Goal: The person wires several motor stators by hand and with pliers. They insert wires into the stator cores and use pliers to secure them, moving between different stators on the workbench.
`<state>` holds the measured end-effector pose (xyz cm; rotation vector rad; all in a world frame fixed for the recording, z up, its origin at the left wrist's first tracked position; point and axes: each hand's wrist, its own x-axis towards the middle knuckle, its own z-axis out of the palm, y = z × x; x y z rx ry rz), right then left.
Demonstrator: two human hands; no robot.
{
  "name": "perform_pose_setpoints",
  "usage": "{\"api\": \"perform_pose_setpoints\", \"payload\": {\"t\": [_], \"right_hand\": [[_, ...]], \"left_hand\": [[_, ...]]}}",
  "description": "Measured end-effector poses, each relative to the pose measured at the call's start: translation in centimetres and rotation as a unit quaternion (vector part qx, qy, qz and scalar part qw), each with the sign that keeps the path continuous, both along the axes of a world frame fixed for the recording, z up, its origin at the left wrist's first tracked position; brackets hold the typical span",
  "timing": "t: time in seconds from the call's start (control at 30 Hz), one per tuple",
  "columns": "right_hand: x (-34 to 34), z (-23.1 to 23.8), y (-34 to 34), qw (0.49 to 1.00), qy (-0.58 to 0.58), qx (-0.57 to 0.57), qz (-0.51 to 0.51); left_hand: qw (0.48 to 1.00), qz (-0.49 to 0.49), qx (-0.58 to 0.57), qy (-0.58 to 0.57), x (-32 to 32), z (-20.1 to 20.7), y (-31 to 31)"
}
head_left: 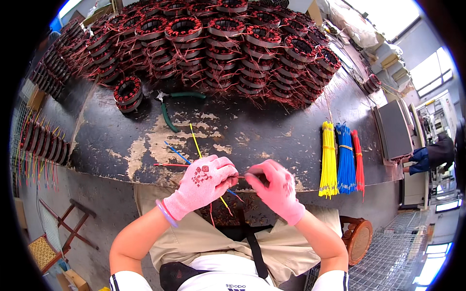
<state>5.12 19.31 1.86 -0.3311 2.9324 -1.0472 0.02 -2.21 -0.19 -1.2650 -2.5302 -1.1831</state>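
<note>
My left hand (206,182), in a pink glove, is closed around a yellow wire (195,139), a blue wire (176,153) and a red wire (169,165). Their ends fan out past the glove on both sides, over the table's near edge and my lap. My right hand (275,191), gloved the same way, has its thumb and fingers pinched together just right of the left fingertips. A short, thin reddish wire end (241,177) spans the small gap between both hands. What lies inside the left palm is hidden.
Tall stacks of red-wound stator cores (225,53) fill the table's far side. A short stator stack (128,93) and green-handled pliers (167,117) lie nearer. At right are tied bundles of yellow wires (328,160), blue wires (346,160) and red wires (359,162). A wooden stool (357,242) stands below.
</note>
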Motion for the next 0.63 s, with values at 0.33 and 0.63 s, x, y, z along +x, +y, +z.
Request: {"api": "perform_pose_setpoints", "payload": {"t": [0.33,0.63], "right_hand": [[0.1,-2.7,-0.1,0.960,0.235,0.114,0.099],[-1.7,-2.0,1.5,0.935,0.237,0.180,0.195]], "left_hand": [[0.999,0.029,-0.002,0.030,0.1,-0.2,0.3],[0.981,-0.045,-0.186,0.009,-0.6,6.2,-6.0]]}}
